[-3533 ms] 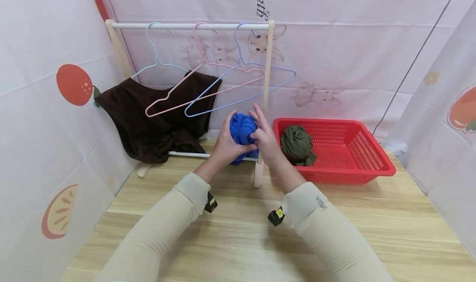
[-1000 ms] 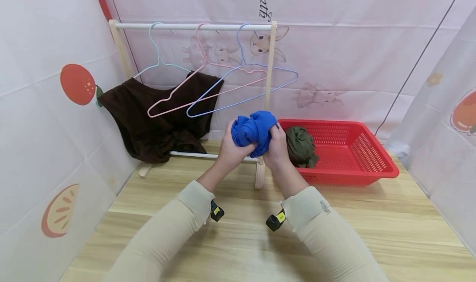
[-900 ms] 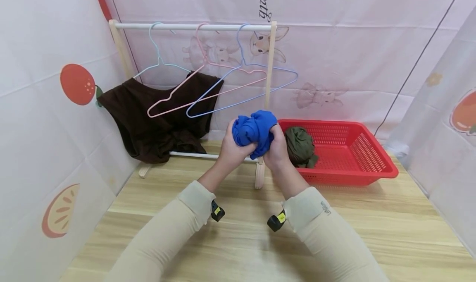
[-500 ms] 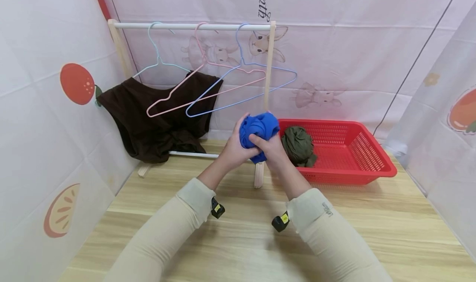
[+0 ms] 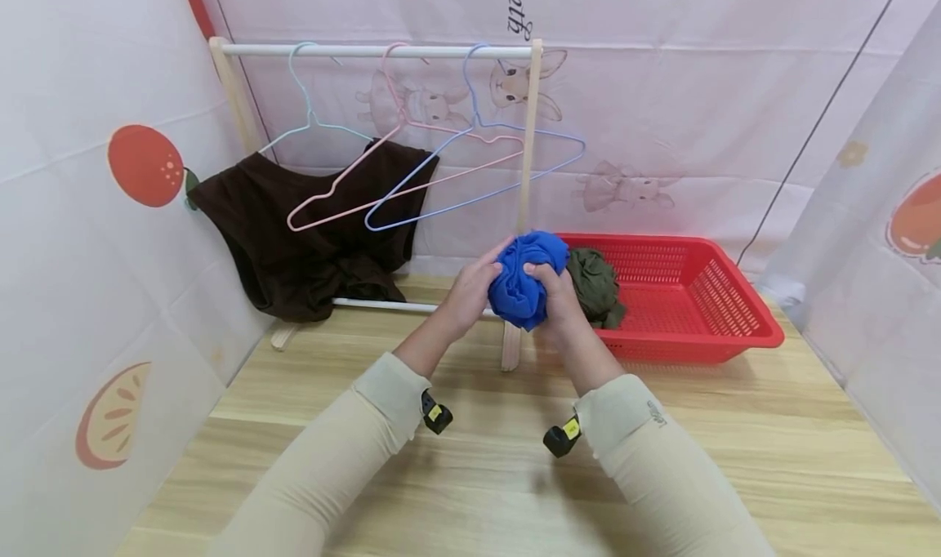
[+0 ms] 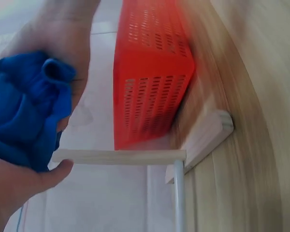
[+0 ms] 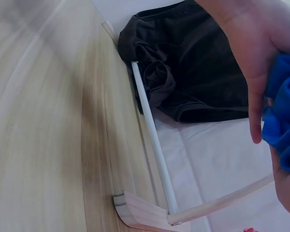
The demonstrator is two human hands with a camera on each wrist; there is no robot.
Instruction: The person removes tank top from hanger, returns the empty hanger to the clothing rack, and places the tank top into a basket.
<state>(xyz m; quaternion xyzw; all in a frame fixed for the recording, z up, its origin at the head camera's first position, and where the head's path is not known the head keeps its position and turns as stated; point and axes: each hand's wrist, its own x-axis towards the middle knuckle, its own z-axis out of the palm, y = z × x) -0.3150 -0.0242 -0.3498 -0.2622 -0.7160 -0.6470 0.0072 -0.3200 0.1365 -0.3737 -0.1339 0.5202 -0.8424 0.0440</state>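
A crumpled bundle of blue cloth (image 5: pixel 524 291) is held up in front of the rack's right leg; its folds hide what kind of garment it is. My left hand (image 5: pixel 465 297) grips its left side, thumb on the near face and the other fingers mostly out of sight. From the right, my right hand (image 5: pixel 566 308) clasps the bundle, its thumb pressing into the top folds. In the left wrist view, the blue cloth (image 6: pixel 26 108) sits between both palms. The right wrist view shows only part of the cloth (image 7: pixel 286 111) at its edge.
A clothes rack (image 5: pixel 528 140) carries a pink hanger (image 5: pixel 412 124), a blue hanger (image 5: pixel 478 124) and a mint hanger (image 5: pixel 312 120) with a dark brown garment (image 5: pixel 323 222). The red basket (image 5: pixel 698 345) at right holds a rolled olive-green cloth (image 5: pixel 595 283).
The hands have moved slightly right and down with the blue cloth. They turn and regrip it, and the bundle looks looser than before. Rack, hangers and basket stay put.
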